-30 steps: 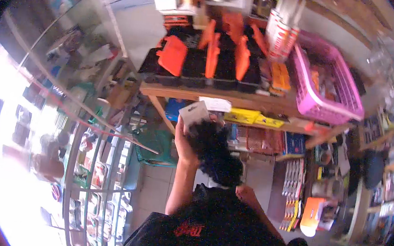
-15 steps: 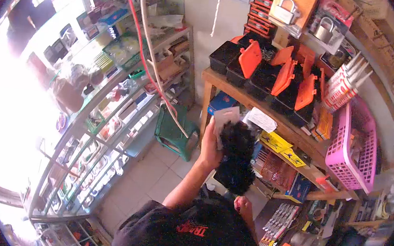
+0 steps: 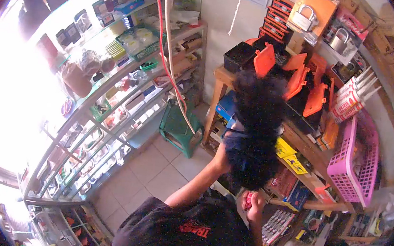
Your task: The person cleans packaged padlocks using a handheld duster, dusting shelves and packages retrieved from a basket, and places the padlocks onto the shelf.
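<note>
My left hand [image 3: 223,158] reaches up beside a large black fluffy thing [image 3: 258,124] in the middle of the view; its fingers are mostly hidden behind the dark mass. Below the fluffy thing, my right hand [image 3: 254,207] is closed round a small pink-red object [image 3: 247,200]. I cannot make out whether that object joins the black thing. Behind the fluff stands a wooden shelf [image 3: 224,76] with black bins [image 3: 239,57] and raised orange lids [image 3: 265,59].
A green stool [image 3: 181,128] stands left of the shelf, under hanging red and white cables [image 3: 174,85]. Glass display cases [image 3: 87,131] curve along the left. To the right are a pink basket [image 3: 344,172], white-and-red tubes [image 3: 348,102] and padlocks [image 3: 303,19].
The view has swung, so the display cases and stool show more. The black fluffy thing now covers part of the bins and my left hand's fingers. The pale card is no longer visible.
</note>
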`<state>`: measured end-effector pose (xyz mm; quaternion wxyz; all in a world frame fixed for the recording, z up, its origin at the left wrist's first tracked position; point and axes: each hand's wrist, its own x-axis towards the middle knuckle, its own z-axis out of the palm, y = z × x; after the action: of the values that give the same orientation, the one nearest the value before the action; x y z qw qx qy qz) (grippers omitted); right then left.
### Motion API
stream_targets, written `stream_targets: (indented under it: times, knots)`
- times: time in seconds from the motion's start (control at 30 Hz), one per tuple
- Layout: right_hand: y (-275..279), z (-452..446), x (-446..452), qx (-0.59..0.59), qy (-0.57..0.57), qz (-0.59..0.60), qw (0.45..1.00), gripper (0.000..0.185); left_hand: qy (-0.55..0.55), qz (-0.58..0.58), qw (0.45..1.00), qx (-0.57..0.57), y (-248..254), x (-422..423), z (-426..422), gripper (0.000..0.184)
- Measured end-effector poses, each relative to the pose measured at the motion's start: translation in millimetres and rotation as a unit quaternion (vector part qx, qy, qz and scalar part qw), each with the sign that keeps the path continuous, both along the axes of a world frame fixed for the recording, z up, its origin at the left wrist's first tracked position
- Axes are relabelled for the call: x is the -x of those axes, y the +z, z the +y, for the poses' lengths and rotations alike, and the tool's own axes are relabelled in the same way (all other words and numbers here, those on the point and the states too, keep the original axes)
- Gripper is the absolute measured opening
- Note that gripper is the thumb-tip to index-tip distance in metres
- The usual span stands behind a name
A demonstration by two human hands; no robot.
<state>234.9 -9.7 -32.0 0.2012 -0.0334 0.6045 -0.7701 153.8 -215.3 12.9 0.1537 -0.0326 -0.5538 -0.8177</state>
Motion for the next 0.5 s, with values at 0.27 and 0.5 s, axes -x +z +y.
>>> stream_targets:
  times: [0.27,0.5]
  knots:
    - [-74.0,2.7,14.3,-0.059,0.124,-0.02,0.99,0.051,-0.08,0.07,0.907,-0.408,36.8,5.4,-24.1,0.035]
    - [-42.1,-0.2,10.4,-0.072,0.21,-0.063,0.973,0.051,-0.147,0.113,0.828,-0.529,41.6,-4.9,-56.4,0.061]
